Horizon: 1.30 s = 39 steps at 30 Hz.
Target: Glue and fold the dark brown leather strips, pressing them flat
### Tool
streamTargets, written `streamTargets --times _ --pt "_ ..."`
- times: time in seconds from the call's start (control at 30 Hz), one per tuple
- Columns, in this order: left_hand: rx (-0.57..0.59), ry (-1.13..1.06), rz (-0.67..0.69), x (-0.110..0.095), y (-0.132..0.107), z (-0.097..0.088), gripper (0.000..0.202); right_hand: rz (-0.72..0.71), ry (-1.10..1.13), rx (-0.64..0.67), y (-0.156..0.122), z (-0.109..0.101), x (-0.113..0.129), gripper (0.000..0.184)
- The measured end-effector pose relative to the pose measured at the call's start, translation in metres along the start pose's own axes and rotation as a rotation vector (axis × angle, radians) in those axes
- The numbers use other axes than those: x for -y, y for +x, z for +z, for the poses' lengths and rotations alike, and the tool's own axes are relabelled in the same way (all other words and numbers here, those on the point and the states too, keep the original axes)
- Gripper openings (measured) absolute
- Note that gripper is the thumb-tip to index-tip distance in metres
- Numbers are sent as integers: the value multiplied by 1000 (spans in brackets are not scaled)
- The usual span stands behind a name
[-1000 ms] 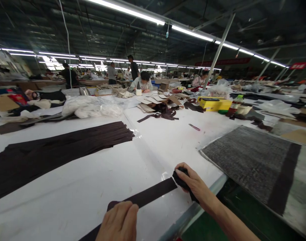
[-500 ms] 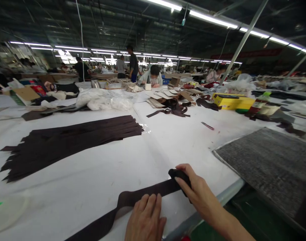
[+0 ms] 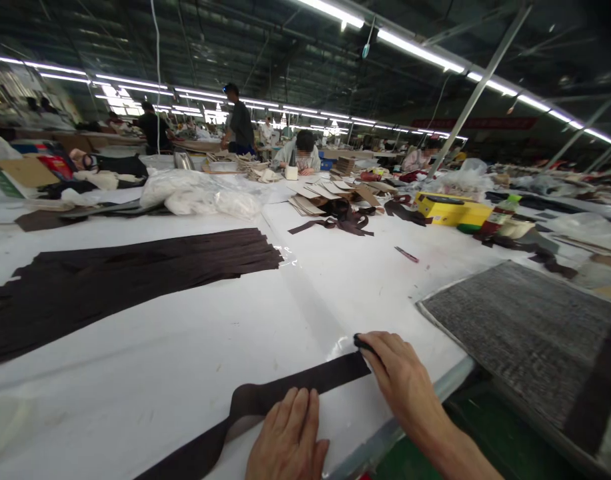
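Note:
A dark brown fabric strip (image 3: 330,375) runs along the white table's near edge, with a raised curl in its middle. My left hand (image 3: 289,437) lies flat with fingers stretched out, fingertips on the strip's lower edge just right of the curl. At the strip's right end, my right hand (image 3: 399,370) is closed around a small black object (image 3: 361,343). Only its tip shows past the fingers, so its exact kind is hidden. Beyond the hands lies a wide fan of similar dark brown strips (image 3: 135,277).
A pink-handled cutter (image 3: 406,255) lies farther back on the white table (image 3: 265,313). A grey textile panel (image 3: 525,333) is to the right. Cardboard pieces (image 3: 310,200), plastic bags (image 3: 200,192) and a yellow box (image 3: 450,209) stand behind. A person (image 3: 298,155) sits across the table.
My right hand has shifted slightly right with the black object, turning so the fingers cover more of it, and the strip's end is now exposed. My left hand stays about where it was.

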<state>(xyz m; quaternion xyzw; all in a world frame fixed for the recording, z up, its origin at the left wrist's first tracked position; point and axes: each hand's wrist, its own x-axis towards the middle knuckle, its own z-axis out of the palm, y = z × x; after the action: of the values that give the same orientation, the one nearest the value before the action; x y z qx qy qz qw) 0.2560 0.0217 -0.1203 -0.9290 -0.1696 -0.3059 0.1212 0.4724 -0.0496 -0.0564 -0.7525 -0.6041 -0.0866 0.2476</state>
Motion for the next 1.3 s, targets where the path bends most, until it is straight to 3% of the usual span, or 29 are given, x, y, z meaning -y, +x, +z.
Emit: streamTargets --times 0.1,0.17,0.27,0.33,0.4,0.5,0.57,0.63,0.73,0.8,0.87,0.97,1.03,1.1,1.17,1.3 --pt "10 9 -24 0 -4 2 39 -174 140 125 1 14 51 35" --pt "-8 9 -34 1 -7 3 38 -210 183 234 -4 22 64 42" --pt "-9 -10 -21 2 -7 3 36 -166 60 235 -13 18 27 46" --pt "-6 -11 -17 3 -7 3 35 -114 -106 175 -16 4 -11 46" --pt "-34 2 4 3 -6 4 34 -45 -237 99 -15 -9 -32 43" --pt "-53 26 11 4 -9 6 32 -58 -213 21 -15 -7 -7 43" --pt "-47 37 -6 4 -11 6 32 -177 -97 49 -18 7 26 46" --pt "-63 44 -14 4 -11 6 32 -252 -36 96 -23 21 43 47" --pt "-79 35 -13 3 -9 4 32 -160 -165 145 -25 17 14 51" --pt "-79 26 -46 1 -7 3 32 -35 -303 159 -21 -1 -20 49" --pt "-91 25 -84 -1 -6 2 31 49 -376 107 -14 -17 -36 45" --pt "-84 37 -65 -2 -9 4 30 -41 -279 60 -10 -14 -6 47" --pt "-72 46 -25 0 -11 5 30 -195 -148 109 -15 4 28 53" --pt "-68 56 1 2 -13 6 31 -258 -91 134 -22 21 42 56" --pt "-51 62 -2 3 -13 6 32 -192 -147 138 -24 25 26 57" --pt "-54 62 -23 2 -12 6 32 19 -353 126 -13 -3 -35 51"
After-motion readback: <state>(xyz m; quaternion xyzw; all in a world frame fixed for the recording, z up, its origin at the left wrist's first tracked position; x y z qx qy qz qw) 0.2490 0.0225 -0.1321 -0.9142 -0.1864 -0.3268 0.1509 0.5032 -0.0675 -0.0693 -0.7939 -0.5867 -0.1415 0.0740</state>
